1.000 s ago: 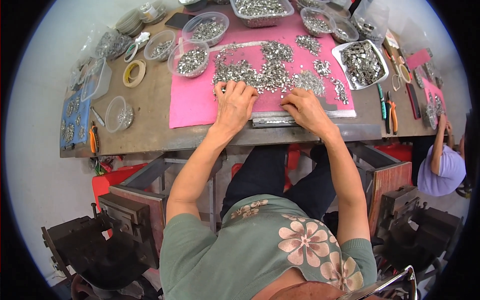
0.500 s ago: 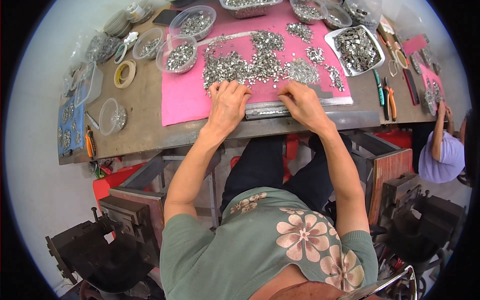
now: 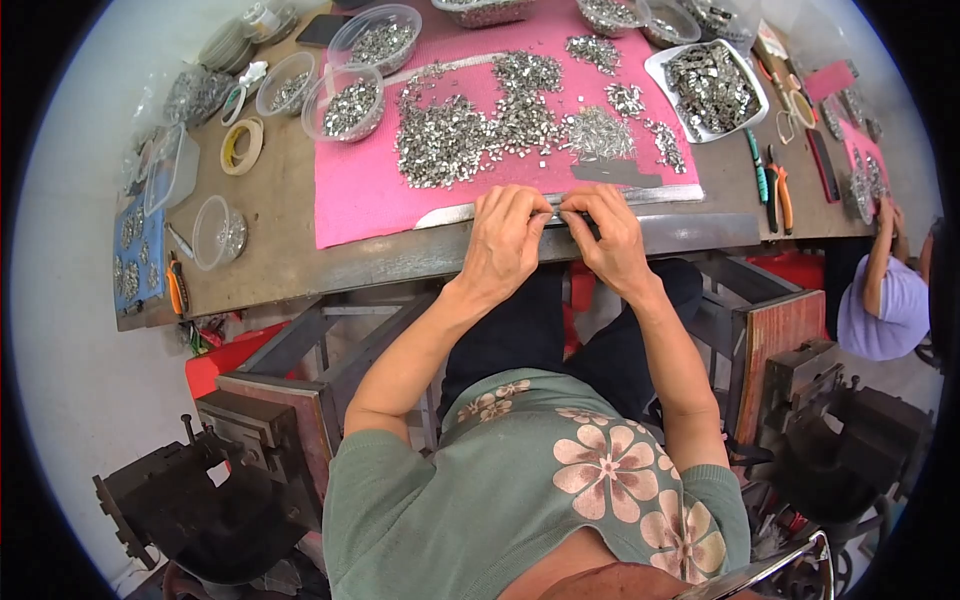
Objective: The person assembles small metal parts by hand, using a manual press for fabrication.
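My left hand [image 3: 508,238] and my right hand [image 3: 610,240] meet over the near edge of a pink mat [image 3: 355,195]. Thumbs and fingertips are pinched close together, and whatever they hold is too small and covered to make out. Beneath the fingers runs a silvery strip [image 3: 448,214] along the mat's edge; the dark narrow bar on it is mostly hidden by my hands. Just beyond lie a heap of small shiny metal pieces [image 3: 435,142], a pile of thin silvery pins [image 3: 597,135] and a flat grey piece [image 3: 617,173].
Clear plastic tubs [image 3: 344,108] of metal parts stand along the back. A white tray [image 3: 712,137] of dark metal links sits right, near orange-handled pliers [image 3: 784,200]. Leftward are a tape roll [image 3: 242,147] and a clear cup [image 3: 214,235]. A co-worker [image 3: 885,300] sits far right.
My left hand has left the edge of the metal heap and moved right and nearer. My right hand has come nearer too, and both sets of fingertips now meet over the strip.
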